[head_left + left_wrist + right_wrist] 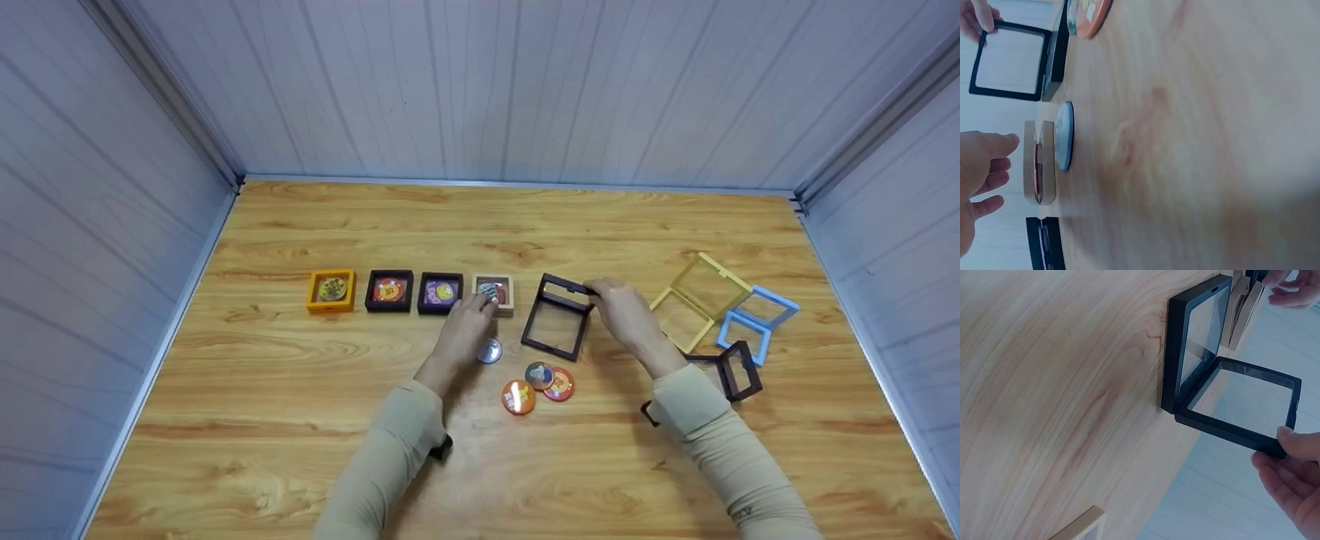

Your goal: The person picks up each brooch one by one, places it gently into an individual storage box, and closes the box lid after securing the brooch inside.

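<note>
your left sleeve and right sleeve, both beige, lie nearest the head camera and extend over the wood-grain worktop. your right hand is clamped by thumb and fingers on the raised lid of a black frame, which stands hinged open on the worktop, between your two hands. your left hand has its fingers apart and reaches to a cream frame; contact with it cannot be confirmed. just beside that hand, a pale disc lies flat. nearer you lie three loose badges: an orange badge, a red badge and a dark badge overlapping the red one. leftward from the cream frame, a row holds a purple-badged frame, a red-badged frame and an orange frame, spaced apart, each showing a round badge. beyond your right hand, a yellow frame, a blue frame and a smaller black case stand open, grouped closely.
</note>
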`<state>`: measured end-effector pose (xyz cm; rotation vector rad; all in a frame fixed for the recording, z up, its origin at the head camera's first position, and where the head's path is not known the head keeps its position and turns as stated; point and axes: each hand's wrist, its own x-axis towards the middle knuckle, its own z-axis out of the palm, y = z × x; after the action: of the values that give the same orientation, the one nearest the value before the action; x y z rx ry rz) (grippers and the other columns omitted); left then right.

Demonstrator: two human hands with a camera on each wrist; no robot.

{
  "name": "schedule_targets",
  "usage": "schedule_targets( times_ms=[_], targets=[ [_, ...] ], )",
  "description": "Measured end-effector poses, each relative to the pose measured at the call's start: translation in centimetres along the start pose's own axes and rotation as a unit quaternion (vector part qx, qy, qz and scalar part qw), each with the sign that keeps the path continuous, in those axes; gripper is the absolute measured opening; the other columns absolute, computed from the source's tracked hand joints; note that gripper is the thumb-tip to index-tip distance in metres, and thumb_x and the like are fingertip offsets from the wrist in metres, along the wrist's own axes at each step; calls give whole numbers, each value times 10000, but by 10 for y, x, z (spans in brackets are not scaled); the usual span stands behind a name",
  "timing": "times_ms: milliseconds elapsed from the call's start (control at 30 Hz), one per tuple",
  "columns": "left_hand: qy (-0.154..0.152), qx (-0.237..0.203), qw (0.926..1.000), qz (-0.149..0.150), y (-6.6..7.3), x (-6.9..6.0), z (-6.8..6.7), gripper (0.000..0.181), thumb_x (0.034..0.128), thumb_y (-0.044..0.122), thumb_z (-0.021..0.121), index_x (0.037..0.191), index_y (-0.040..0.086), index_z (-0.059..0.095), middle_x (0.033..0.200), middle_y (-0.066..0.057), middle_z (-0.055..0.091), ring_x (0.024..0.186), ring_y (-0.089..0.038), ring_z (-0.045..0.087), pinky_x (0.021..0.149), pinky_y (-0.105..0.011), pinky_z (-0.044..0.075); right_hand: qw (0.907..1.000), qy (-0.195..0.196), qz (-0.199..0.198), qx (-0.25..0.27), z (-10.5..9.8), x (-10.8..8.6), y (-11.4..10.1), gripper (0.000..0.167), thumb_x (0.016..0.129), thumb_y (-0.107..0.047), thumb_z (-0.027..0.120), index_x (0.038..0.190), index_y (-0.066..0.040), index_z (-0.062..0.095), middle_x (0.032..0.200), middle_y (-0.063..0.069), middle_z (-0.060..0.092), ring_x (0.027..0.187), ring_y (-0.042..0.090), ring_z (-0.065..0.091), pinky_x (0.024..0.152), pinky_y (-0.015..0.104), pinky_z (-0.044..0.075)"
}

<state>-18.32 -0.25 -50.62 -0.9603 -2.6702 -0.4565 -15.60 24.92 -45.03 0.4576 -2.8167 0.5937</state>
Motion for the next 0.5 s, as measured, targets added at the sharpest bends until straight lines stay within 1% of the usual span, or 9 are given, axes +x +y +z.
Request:
schedule_targets(
  times_ms=[133, 200, 333, 500],
  targets=[
    [59, -181, 9996, 186, 4, -7, -3, 162, 775, 66, 641, 921, -5, 629, 907, -105, 560, 851, -243, 533, 741, -341, 435, 10000, -42, -28, 25, -1, 1, 2, 192, 835, 8, 563, 1016, 50, 612, 935, 204, 618, 840, 329, 599, 702, 405, 490],
    [30, -177, 9995, 261, 6, -11, -4, 153, 776, 68, 637, 909, -8, 632, 900, -103, 565, 855, -242, 536, 767, -346, 436, 10000, -54, -24, 34, -1, 1, 2, 191, 838, 4, 561, 1016, 51, 612, 933, 206, 617, 836, 331, 599, 699, 406, 491],
    [-184, -137, 9993, 305, 10, -18, -5, 128, 779, 45, 612, 884, -20, 644, 894, -111, 575, 855, -243, 541, 793, -354, 444, 10000, -37, -36, 65, 0, 1, 3, 189, 836, 5, 563, 1011, 56, 613, 931, 210, 616, 838, 337, 597, 707, 414, 488],
    [-462, -100, 9986, 215, 13, -27, -3, 115, 787, 38, 578, 855, -4, 659, 872, -96, 576, 813, -219, 548, 718, -324, 461, 9999, 2, -37, 102, -1, 1, 3, 183, 833, 16, 561, 1001, 57, 617, 931, 210, 618, 842, 337, 596, 718, 416, 485]
  ],
)
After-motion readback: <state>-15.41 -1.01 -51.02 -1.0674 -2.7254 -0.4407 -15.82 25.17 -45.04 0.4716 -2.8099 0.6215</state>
